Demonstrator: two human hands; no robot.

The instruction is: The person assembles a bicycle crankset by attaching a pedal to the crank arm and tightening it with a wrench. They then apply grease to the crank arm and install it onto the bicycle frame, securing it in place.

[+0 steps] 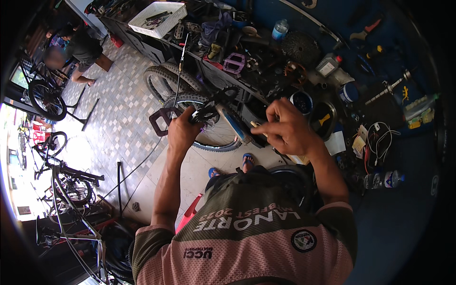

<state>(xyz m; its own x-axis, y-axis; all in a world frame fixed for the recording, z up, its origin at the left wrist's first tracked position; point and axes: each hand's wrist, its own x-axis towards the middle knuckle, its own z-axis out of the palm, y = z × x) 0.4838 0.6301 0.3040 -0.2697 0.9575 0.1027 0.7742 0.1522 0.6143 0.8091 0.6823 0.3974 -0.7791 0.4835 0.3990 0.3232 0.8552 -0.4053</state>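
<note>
Mid-frame, left hand (pixel 183 130) grips black crank arm (pixel 204 114) with purple flat pedal (pixel 161 121); right hand (pixel 285 128) pinches small pale tool (pixel 255 125), which might slip off.

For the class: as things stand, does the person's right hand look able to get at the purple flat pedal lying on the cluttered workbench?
Probably yes. The right hand hovers above the workbench edge, and the purple flat pedal lies uncovered on top of the clutter, farther back and to the left. Nothing appears to block a forward reach, though the fingers seem to pinch something small.
</note>
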